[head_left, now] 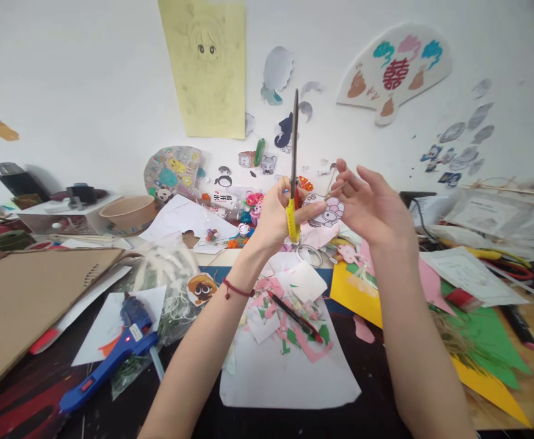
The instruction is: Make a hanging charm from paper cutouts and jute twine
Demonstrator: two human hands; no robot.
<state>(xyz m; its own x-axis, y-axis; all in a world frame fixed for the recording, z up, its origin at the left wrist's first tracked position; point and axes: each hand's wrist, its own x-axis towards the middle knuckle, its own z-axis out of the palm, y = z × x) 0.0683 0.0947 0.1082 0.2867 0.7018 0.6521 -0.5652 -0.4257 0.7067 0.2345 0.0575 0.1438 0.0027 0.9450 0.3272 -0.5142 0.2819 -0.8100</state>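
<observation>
My left hand [276,214] is raised above the table and grips yellow-handled scissors [293,177], blades pointing straight up and closed together. A small cartoon paper cutout [328,211] with a pink flower is pinched between my left thumb and the fingers of my right hand [371,204]. The right hand's other fingers are spread. A red string bracelet sits on my left wrist.
A blue glue gun [113,356] lies at the lower left on white paper. A red pen [294,316] rests on paper scraps over a white sheet [289,372]. Brown cardboard [24,299] fills the left; yellow and green paper [486,341] lies right. A paper bowl [129,213] stands behind.
</observation>
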